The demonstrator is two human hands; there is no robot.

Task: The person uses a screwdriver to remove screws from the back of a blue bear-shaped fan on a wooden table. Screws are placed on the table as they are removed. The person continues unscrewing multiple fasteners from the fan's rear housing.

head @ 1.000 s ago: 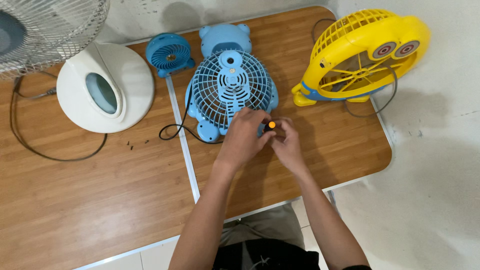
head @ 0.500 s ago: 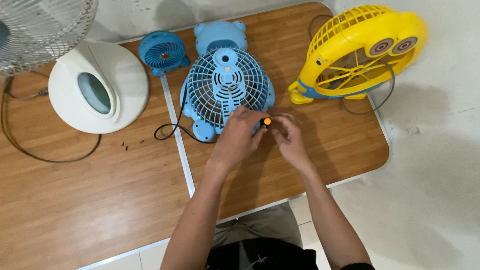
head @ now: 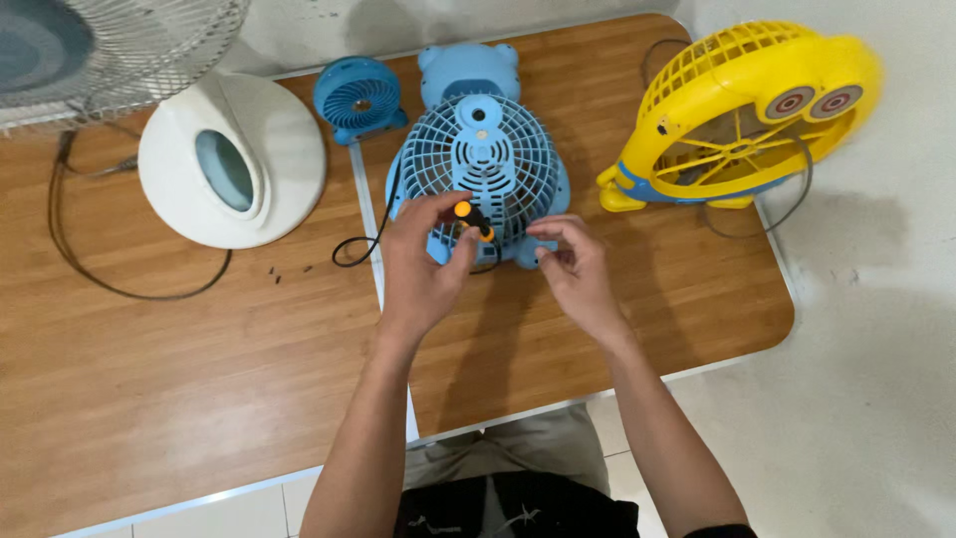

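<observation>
A light blue bear-shaped desk fan (head: 483, 164) lies grille-up on the wooden table (head: 199, 399). My left hand (head: 423, 264) grips a small screwdriver with an orange and black handle (head: 474, 220) over the fan's lower edge. My right hand (head: 576, 271) hovers just right of the tool, fingers curled near the fan's bottom right foot, and I cannot tell whether it pinches anything. A black cord (head: 360, 242) runs from the fan toward the left.
A small round blue fan (head: 359, 97) stands behind the bear fan. A white fan base (head: 234, 159) and a metal grille (head: 110, 45) occupy the back left. A yellow fan (head: 742, 115) sits at the right. Tiny dark screws (head: 289, 271) lie on the table.
The screwdriver has shifted from between both hands to my left hand, tilted over the fan's lower grille. My right hand has come off the tool and drawn slightly right.
</observation>
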